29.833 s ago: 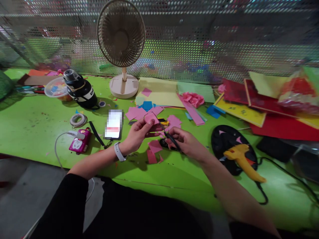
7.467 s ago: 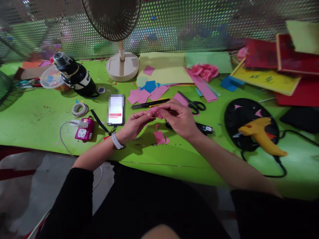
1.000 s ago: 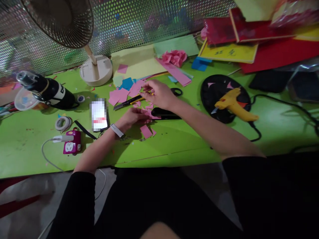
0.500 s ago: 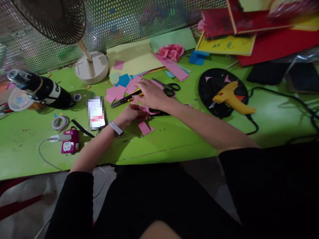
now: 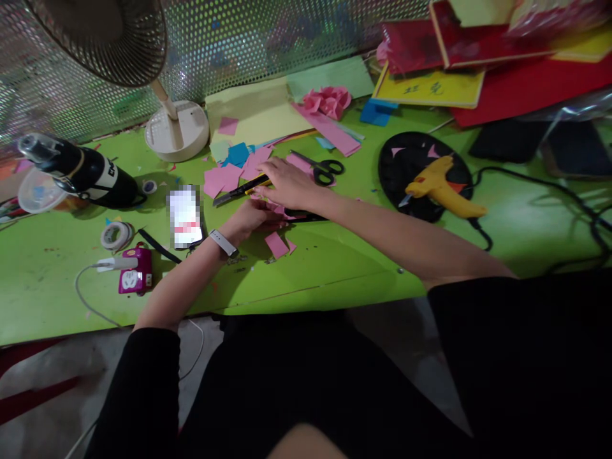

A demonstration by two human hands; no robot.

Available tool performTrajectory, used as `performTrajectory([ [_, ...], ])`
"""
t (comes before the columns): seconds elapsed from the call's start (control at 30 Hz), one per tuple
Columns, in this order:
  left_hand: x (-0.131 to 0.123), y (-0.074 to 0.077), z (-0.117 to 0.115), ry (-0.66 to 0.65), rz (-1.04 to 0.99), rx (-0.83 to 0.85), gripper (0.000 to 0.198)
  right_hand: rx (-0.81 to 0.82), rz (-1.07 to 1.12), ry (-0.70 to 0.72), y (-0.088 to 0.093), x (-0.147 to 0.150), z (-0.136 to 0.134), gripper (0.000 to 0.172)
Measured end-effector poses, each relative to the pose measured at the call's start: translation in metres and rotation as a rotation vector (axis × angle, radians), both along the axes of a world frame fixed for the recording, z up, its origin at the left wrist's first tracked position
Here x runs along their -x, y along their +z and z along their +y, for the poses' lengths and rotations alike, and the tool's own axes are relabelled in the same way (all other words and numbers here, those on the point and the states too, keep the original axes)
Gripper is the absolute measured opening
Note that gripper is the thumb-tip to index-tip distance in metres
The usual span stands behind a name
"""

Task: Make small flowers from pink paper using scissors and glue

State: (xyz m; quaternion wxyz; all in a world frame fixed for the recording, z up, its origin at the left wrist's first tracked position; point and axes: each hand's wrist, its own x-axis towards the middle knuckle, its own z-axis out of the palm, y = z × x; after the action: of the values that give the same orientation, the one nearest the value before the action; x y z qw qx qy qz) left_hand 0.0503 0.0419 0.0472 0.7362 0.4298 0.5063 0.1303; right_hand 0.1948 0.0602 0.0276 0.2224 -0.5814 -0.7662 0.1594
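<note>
My right hand [image 5: 289, 182] has its fingers closed round the handle of a black and yellow utility knife [image 5: 243, 189], whose blade points left. Close below it, my left hand [image 5: 247, 218], with a watch on the wrist, pinches a piece of pink paper [image 5: 275, 223] amid pink scraps. What lies under the fingers is partly hidden. Black-handled scissors [image 5: 327, 171] lie just beyond the right hand. A second black-handled tool [image 5: 306, 217] shows partly under the right wrist. A small pink paper rectangle [image 5: 276, 245] rests on the green table [image 5: 325, 274] nearer to me.
Left stand a fan [image 5: 176, 131], a dark bottle [image 5: 90, 172], a phone [image 5: 185, 217], a tape roll [image 5: 115, 235] and a magenta plug adapter [image 5: 136, 271]. A yellow glue gun [image 5: 444, 191] lies on a black plate [image 5: 389, 175] at right, its cord trailing. Paper sheets [image 5: 258, 108] lie behind.
The view shifts slightly. Both hands stay almost in place, with the right hand still on the utility knife and the left hand at the pink paper.
</note>
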Motion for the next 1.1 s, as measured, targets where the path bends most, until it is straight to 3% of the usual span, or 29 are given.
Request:
performTrajectory([
  [1.1,-0.0025,-0.001,-0.0033,0.026,0.046,-0.025,0.016,-0.025,-0.06,0.005,0.0005,0.0016,-0.0008,0.041],
])
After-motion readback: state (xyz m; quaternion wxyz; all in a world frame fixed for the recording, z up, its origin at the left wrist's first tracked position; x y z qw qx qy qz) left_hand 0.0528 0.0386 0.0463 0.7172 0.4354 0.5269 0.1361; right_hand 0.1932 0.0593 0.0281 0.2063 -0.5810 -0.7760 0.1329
